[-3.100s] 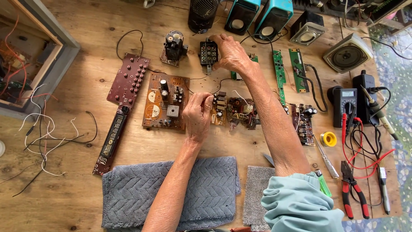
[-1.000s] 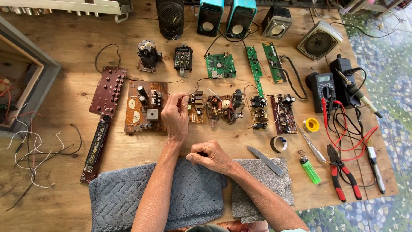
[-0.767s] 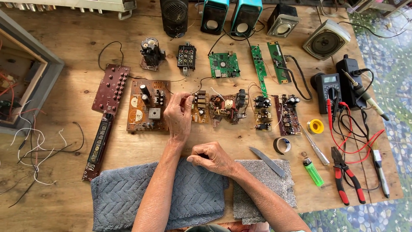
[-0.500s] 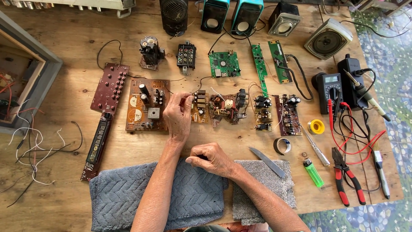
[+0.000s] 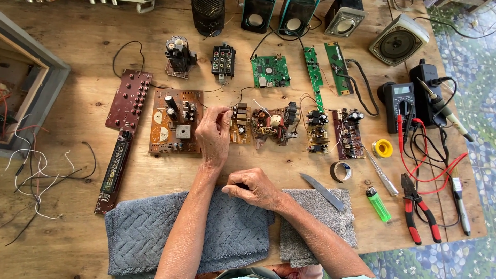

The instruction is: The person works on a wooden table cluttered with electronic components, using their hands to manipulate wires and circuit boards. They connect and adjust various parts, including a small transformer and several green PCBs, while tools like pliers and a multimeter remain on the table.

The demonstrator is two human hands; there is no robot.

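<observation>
Wooden planks form the worn workbench (image 5: pixel 77 41), and it is covered with electronic parts. Near the front edge lie a blue-grey quilted towel (image 5: pixel 155 237) and, just beside it on the right, a smaller grey towel (image 5: pixel 320 222).

The person's left hand (image 5: pixel 214 137) rests on the bench between a large brown circuit board with black capacitors (image 5: pixel 173 124) and a small brown board with yellow parts (image 5: pixel 241 124). Its thumb and forefinger are pinched together on a thin wire (image 5: pixel 231 106) that runs up toward a green square circuit board (image 5: pixel 270 71); the other fingers are curled. The right hand (image 5: pixel 253 188) lies on the edge of the blue-grey towel, closed in a loose fist. I cannot tell if it holds something inside.

More brown boards stand in a row to the right. A steel knife blade (image 5: pixel 323 191) lies partly on the grey towel. Further right are a roll of grey tape (image 5: pixel 341 171), a green lighter (image 5: pixel 378 204), red-handled pliers (image 5: pixel 418 214), a black multimeter with red leads (image 5: pixel 400 101) and a yellow solder spool (image 5: pixel 383 148). Small speakers (image 5: pixel 398 39) stand along the back edge.
</observation>
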